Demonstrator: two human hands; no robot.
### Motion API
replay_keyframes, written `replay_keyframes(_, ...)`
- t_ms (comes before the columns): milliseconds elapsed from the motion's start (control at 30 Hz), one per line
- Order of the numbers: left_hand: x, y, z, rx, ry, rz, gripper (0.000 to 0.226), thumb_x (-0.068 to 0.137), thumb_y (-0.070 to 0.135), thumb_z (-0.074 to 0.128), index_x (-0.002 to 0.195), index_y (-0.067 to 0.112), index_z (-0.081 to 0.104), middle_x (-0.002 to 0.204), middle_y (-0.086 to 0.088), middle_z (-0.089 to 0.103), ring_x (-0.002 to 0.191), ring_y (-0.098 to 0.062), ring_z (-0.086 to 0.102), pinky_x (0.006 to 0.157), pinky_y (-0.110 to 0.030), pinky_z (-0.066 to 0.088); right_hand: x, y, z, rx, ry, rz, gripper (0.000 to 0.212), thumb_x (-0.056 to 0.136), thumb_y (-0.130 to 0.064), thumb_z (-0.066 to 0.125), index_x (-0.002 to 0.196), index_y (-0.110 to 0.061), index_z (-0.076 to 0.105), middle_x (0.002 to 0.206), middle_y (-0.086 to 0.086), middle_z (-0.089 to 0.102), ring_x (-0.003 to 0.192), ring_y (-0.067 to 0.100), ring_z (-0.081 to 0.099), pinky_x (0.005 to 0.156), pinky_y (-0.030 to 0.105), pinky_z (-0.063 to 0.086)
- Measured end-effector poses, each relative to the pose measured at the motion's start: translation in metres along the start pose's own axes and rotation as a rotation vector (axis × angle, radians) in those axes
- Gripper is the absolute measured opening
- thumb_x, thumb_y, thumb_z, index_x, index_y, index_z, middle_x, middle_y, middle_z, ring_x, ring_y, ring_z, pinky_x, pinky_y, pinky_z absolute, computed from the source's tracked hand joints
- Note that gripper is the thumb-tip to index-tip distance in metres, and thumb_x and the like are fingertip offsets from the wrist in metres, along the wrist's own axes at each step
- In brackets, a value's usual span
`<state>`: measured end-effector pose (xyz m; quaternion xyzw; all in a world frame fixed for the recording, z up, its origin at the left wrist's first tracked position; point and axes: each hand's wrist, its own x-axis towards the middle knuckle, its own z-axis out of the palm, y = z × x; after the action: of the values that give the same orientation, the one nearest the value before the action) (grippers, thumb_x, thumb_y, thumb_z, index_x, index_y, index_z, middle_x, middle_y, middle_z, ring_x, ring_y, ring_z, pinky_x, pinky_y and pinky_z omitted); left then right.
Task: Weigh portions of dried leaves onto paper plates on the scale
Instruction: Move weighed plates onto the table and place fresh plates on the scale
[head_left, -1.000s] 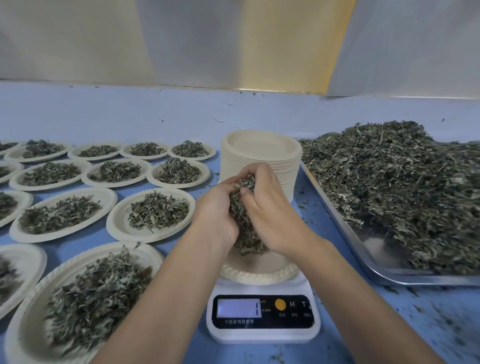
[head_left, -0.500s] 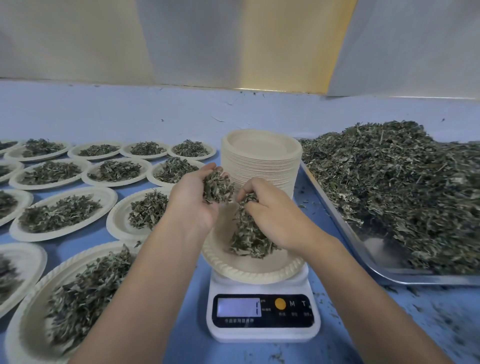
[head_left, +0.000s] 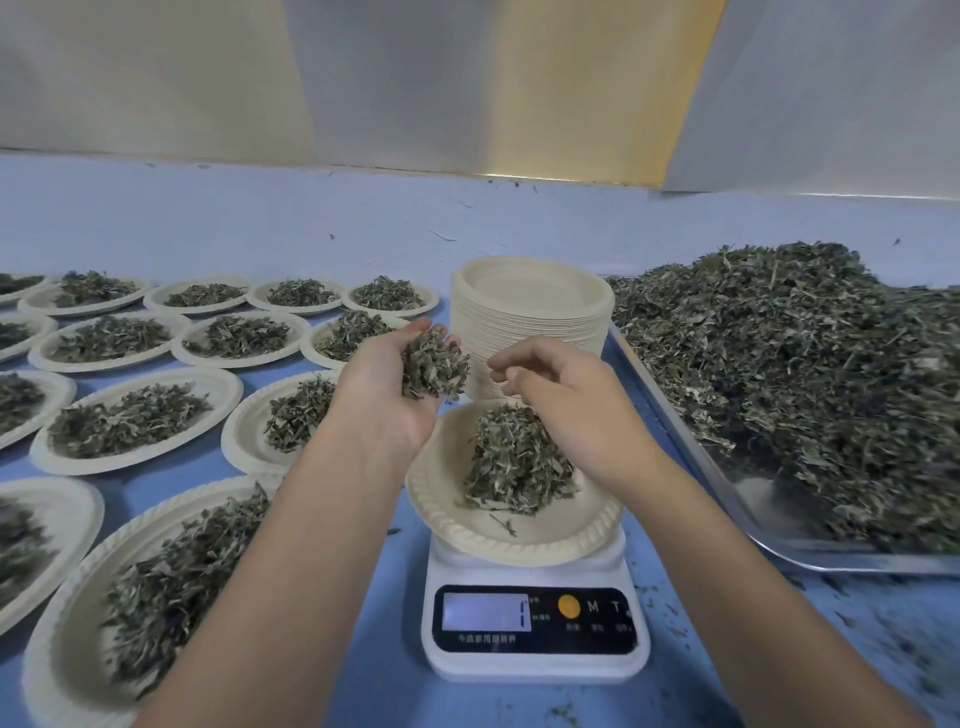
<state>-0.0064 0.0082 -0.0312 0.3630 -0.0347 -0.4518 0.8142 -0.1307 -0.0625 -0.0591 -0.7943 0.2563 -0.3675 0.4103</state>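
Hands joined a second ago are now parted. Dried leaves (head_left: 434, 364) are held cupped in the left hand (head_left: 387, 395); the right hand (head_left: 566, 400), loosely curled, is seen empty. A heap (head_left: 519, 457) is deposited on the paper plate (head_left: 519, 548) on the scale (head_left: 535, 639), near the front edge of the table (head_left: 379, 675). Trimming to weight is judged pending.

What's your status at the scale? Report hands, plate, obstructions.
Left hand holds leaf clump. Right hand over plate, fingers curled, contents unclear. Leaf pile on plate on scale. Nothing blocking.
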Motion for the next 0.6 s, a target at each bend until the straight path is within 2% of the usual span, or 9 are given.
replay_keyframes(133, -0.001, -0.003, 0.003, 0.008, -0.02, 0.008, 0.016, 0.098, 0.001, 0.041, 0.093, 0.002, 0.057, 0.079, -0.011, 0.061, 0.069, -0.019, 0.061, 0.07, -0.029, 0.054, 0.0, 0.002, 0.003, -0.001, 0.109, -0.05, 0.021, 0.091, -0.014, 0.058, 0.085, -0.032, 0.065, 0.064, -0.018, 0.055, 0.059, -0.004, 0.05, 0.058, 0.015, 0.041)
replay_keyframes(233, -0.005, -0.007, 0.006, 0.031, -0.044, -0.012, 0.016, 0.098, 0.0, 0.04, 0.096, 0.003, 0.055, 0.08, -0.01, 0.06, 0.071, -0.019, 0.061, 0.063, -0.027, 0.054, -0.001, 0.0, 0.004, 0.006, 0.121, -0.083, 0.024, 0.091, -0.01, 0.058, 0.083, -0.032, 0.064, 0.068, -0.014, 0.055, 0.06, -0.003, 0.049, 0.062, 0.019, 0.042)
replay_keyframes(367, -0.009, -0.008, 0.008, 0.046, -0.054, -0.038, 0.017, 0.099, 0.003, 0.04, 0.093, 0.005, 0.056, 0.079, -0.009, 0.061, 0.067, -0.018, 0.06, 0.037, -0.023, 0.05, -0.001, -0.005, 0.004, 0.073, 0.125, -0.078, 0.031, 0.093, -0.006, 0.054, 0.083, -0.034, 0.063, 0.067, -0.018, 0.056, 0.062, -0.001, 0.05, 0.067, 0.029, 0.046)
replay_keyframes(433, -0.01, -0.007, 0.008, 0.039, -0.053, -0.042, 0.018, 0.099, 0.003, 0.039, 0.093, 0.005, 0.056, 0.079, -0.009, 0.061, 0.067, -0.019, 0.061, 0.038, -0.024, 0.051, -0.001, -0.005, 0.002, 0.1, 0.131, -0.073, 0.031, 0.094, -0.004, 0.051, 0.085, -0.032, 0.062, 0.068, -0.018, 0.056, 0.064, 0.002, 0.05, 0.068, 0.033, 0.046)
replay_keyframes(500, -0.01, -0.006, 0.009, 0.017, -0.05, -0.047, 0.018, 0.099, 0.002, 0.039, 0.092, 0.004, 0.055, 0.08, -0.01, 0.062, 0.068, -0.019, 0.061, 0.048, -0.024, 0.054, 0.0, -0.005, 0.0, 0.101, 0.135, -0.075, 0.032, 0.095, -0.003, 0.048, 0.087, -0.031, 0.062, 0.071, -0.014, 0.055, 0.066, 0.003, 0.051, 0.07, 0.034, 0.046)
replay_keyframes(533, -0.011, -0.006, 0.009, 0.015, -0.046, -0.05, 0.018, 0.099, 0.002, 0.039, 0.091, 0.003, 0.055, 0.081, -0.01, 0.062, 0.069, -0.02, 0.061, 0.048, -0.025, 0.054, 0.001, -0.005, 0.0, 0.103, 0.133, -0.074, 0.032, 0.095, -0.002, 0.047, 0.088, -0.03, 0.062, 0.072, -0.013, 0.055, 0.066, 0.004, 0.052, 0.07, 0.034, 0.046)
replay_keyframes(600, -0.012, -0.006, 0.009, 0.028, -0.039, -0.052, 0.019, 0.099, 0.003, 0.04, 0.089, 0.004, 0.056, 0.081, -0.01, 0.062, 0.068, -0.02, 0.062, 0.039, -0.025, 0.051, 0.001, -0.004, 0.0, 0.125, 0.121, -0.073, 0.036, 0.094, 0.003, 0.043, 0.089, -0.028, 0.062, 0.074, -0.009, 0.057, 0.065, 0.004, 0.053, 0.068, 0.028, 0.046)
